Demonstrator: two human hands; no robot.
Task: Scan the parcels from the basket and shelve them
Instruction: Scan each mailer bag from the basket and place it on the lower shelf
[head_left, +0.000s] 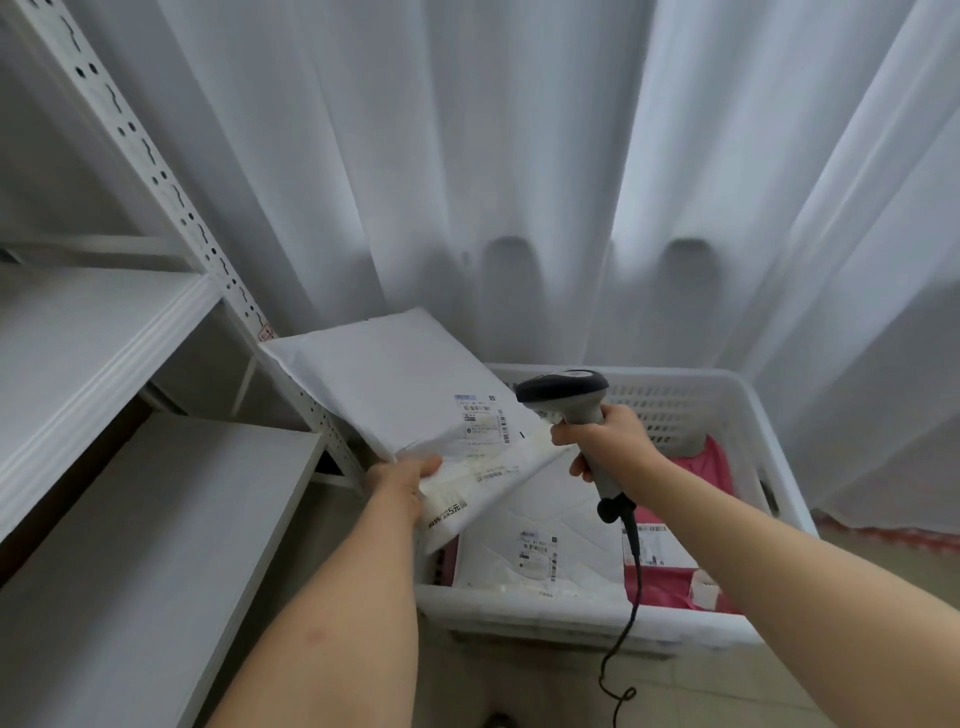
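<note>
— Holding anything in the left hand (402, 480)?

— Yes, it pinches the near edge of a flat white plastic mailer parcel (410, 400), thumb on top, label side up. The parcel is lifted clear, tilted over the left rim of the white slotted plastic basket (727, 410).

— And the right hand (605, 441)?

— Its fingers are wrapped round the grip of a grey and black handheld barcode scanner (569, 397), the head just beside the parcel's printed shipping label (483, 421). A black cable (626, 608) hangs from the grip.

— What's in the basket?

— Another white padded mailer (540, 540) lying flat with its label up, and a pink plastic mailer (670, 582) partly under it on the right.

— Where are the shelves?

— The white metal shelving unit (130, 467) stands to the left, just beside the basket, with white curtains (467, 156) behind.
</note>
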